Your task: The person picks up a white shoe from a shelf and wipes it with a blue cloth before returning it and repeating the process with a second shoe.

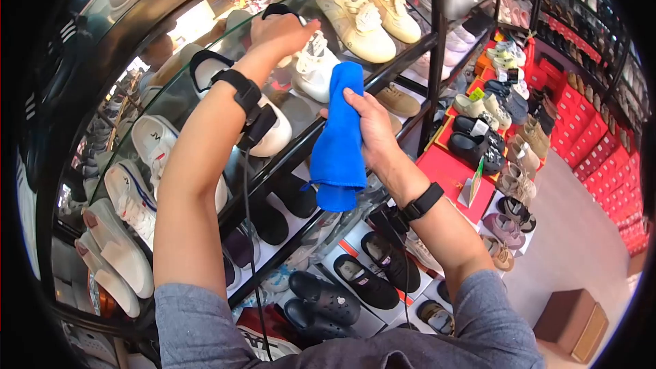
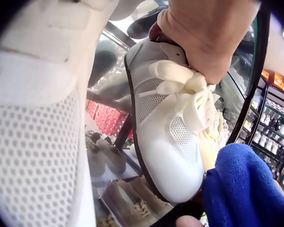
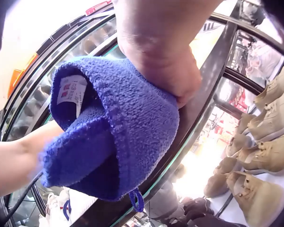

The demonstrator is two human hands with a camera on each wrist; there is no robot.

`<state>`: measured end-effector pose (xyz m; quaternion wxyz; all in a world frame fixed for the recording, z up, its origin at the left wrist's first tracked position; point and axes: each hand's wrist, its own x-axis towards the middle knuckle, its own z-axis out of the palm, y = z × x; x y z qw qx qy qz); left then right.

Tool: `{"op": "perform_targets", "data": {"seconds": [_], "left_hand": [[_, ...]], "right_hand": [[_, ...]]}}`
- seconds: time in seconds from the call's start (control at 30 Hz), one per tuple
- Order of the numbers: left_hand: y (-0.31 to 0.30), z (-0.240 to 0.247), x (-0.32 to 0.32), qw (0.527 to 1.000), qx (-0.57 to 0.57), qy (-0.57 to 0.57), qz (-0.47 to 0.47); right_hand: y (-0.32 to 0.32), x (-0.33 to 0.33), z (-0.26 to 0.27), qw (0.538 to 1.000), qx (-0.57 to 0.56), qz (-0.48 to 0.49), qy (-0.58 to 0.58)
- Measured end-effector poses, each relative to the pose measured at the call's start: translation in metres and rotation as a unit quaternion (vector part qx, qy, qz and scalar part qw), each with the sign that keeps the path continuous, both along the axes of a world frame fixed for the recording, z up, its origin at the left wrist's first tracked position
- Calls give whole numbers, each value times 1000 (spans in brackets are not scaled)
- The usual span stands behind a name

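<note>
My left hand (image 1: pixel 279 33) reaches over the glass shelf and grips a white sneaker (image 1: pixel 316 67) at its collar. The left wrist view has that sneaker (image 2: pixel 168 137) toe down, with mesh sides, a thick cream lace bow and a dark sole edge. A folded blue towel (image 1: pixel 339 133) hangs in my right hand (image 1: pixel 374 126), the thumb lying across its front. Seen from the right wrist, the towel (image 3: pixel 137 123) flares into loose folds with a white label (image 3: pixel 72 90) inside. Its top end comes close beside the sneaker's toe.
Cream sneakers (image 1: pixel 355 17) stand right of my left hand on the shelf, and another white shoe (image 1: pixel 273 130) sits near its front edge. Black clogs (image 1: pixel 321 301) and dark shoes (image 1: pixel 369 280) fill the lower level. Red shoe boxes (image 1: pixel 581 123) line the far wall; a brown box (image 1: pixel 570 324) is on the floor.
</note>
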<state>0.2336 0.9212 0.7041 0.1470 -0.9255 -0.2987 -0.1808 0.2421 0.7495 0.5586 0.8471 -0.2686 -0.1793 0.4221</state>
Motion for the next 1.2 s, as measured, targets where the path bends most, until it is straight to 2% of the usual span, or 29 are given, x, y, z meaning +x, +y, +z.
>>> {"op": "perform_targets", "data": {"seconds": [0.13, 0.27, 0.33, 0.37, 0.47, 0.53, 0.6, 0.67, 0.73, 0.77, 0.8, 0.87, 0.93, 1.0, 1.1, 1.2], "left_hand": [[-8, 6, -1, 999, -32, 22, 16], [16, 4, 2, 998, -30, -49, -13], [28, 9, -4, 973, -167, -81, -133], [33, 8, -7, 944, -227, -134, -197], [4, 23, -26, 926, -228, -169, -250], [-26, 36, -42, 935, -216, -161, -230], [-51, 41, -58, 898, -301, -205, -248], [-69, 39, -75, 896, -312, -188, -254], [-92, 29, -94, 879, -331, -156, -305], [-108, 21, -107, 877, -356, -150, -284], [-118, 9, -116, 848, -404, -145, -311], [-147, -10, -141, 775, -521, -106, -342], [-166, -26, -163, 699, -620, -77, -348], [-173, -47, -177, 672, -665, -59, -320], [-185, -64, -203, 657, -700, -15, -278], [-193, -76, -227, 675, -694, -7, -251]], "right_hand": [[0, 1, -3, 1000, 10, -8, -3], [1, 0, -4, 1000, 7, -16, -9], [1, 0, -4, 1000, 6, -13, -6], [0, -1, -3, 1000, 5, -10, -3], [-4, -3, -6, 999, 21, -28, -2], [-25, -15, 0, 999, 29, -40, -9], [-57, -30, 8, 993, 64, -94, -22], [-92, -38, 2, 992, 63, -100, -38], [-123, -45, -9, 992, 29, -119, 8], [-140, -51, -16, 995, 14, -93, 39], [-158, -57, -23, 995, 0, -67, 71], [-193, -72, -46, 998, -19, -9, 60], [-215, -99, -60, 995, -39, -18, 85], [-236, -126, -68, 989, -75, -37, 119], [-258, -159, -79, 983, -107, -39, 143], [-269, -186, -87, 980, -128, -43, 146]]}}
